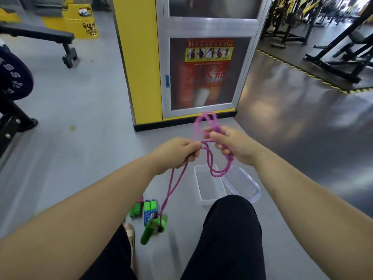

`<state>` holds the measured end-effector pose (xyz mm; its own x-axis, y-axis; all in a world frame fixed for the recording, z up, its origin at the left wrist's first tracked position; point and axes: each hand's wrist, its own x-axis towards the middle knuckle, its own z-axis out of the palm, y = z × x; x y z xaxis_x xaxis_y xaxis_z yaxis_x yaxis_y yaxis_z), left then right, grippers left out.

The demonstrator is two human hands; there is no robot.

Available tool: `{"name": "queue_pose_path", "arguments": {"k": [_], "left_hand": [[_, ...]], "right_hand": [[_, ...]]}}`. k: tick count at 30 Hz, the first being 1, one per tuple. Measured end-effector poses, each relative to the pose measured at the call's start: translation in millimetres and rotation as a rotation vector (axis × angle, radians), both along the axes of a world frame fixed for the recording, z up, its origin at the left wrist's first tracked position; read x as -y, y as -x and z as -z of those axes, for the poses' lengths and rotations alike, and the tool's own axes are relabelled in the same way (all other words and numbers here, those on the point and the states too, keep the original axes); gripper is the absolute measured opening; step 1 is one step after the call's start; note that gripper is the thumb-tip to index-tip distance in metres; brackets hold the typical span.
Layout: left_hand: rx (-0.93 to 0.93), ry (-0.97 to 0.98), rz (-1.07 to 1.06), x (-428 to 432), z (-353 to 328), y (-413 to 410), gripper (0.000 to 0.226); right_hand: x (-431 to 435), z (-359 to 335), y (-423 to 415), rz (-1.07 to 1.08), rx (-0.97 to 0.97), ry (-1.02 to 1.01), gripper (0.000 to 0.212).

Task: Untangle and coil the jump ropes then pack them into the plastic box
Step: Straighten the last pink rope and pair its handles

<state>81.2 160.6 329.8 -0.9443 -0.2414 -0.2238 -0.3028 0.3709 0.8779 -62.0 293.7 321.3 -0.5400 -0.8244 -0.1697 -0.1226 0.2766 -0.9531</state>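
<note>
Left hand, right hand on pink rope over grey gym floor

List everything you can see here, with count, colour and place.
Pink braided jump rope: one, pink, looped between both hands, trailing to floor.
Green foam handles: two, green, on floor at the rope's ends.
Coiled blue rope bundle: one, blue with green handles, floor beside them.
Clear plastic box: one, transparent, floor ahead of right knee.
Clear plastic lid: one, transparent, beside box on its right.
Yellow pillar with fire-extinguisher cabinet: one, yellow and grey, straight ahead.
Black weight bench: one, black, upper left.
Left hand: one, pinches rope.
Right hand: one, fingers curled round loops.
</note>
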Motion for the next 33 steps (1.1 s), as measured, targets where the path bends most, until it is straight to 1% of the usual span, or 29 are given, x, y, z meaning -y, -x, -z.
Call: {"name": "queue_pose_path", "arguments": {"k": [1,2,4,5,6,8,11,13,17,21,23,26,28,33], "left_hand": [[-0.028,0.027,0.013,-3,-8,6,0.033],[-0.046,0.063,0.015,-5,-16,10,0.032],[-0.074,0.100,-0.006,-2,-28,13,0.036],[-0.083,0.087,-0.014,3,-31,12,0.037],[-0.081,0.081,-0.009,6,-32,8,0.037],[-0.042,0.084,0.033,12,-25,-3,0.038],[0.019,0.010,0.068,15,12,-28,0.040],[0.051,0.000,0.031,18,41,-43,0.042],[0.124,0.060,0.004,18,79,-52,0.037],[0.181,0.076,0.029,14,84,-40,0.027],[0.224,0.092,0.035,15,83,-35,0.025],[0.272,0.123,0.051,21,84,-29,0.023],[0.291,0.146,0.049,26,87,-28,0.022],[0.247,0.208,-0.102,28,92,-26,0.020]], "right_hand": [[3,-5,-13,-0.127,-0.042,-0.042,0.024],[6,-10,-23,-0.214,-0.088,-0.070,0.021],[7,-22,-32,-0.237,-0.166,-0.102,0.011],[7,-27,-33,-0.217,-0.193,-0.111,0.017],[6,-32,-29,-0.190,-0.204,-0.098,0.024],[3,-41,-23,-0.109,-0.167,-0.002,0.031],[0,-48,-6,0.146,-0.029,0.154,0.026],[-2,-46,8,0.329,0.003,0.201,0.026],[-3,-22,20,0.551,0.051,0.153,0.025],[-6,-1,20,0.759,0.132,0.101,0.024],[-11,3,23,0.790,0.115,0.066,0.024],[-13,4,27,0.776,0.056,0.023,0.026],[-11,4,28,0.764,0.053,0.014,0.025],[-1,9,31,0.780,0.098,-0.036,0.025]]}}
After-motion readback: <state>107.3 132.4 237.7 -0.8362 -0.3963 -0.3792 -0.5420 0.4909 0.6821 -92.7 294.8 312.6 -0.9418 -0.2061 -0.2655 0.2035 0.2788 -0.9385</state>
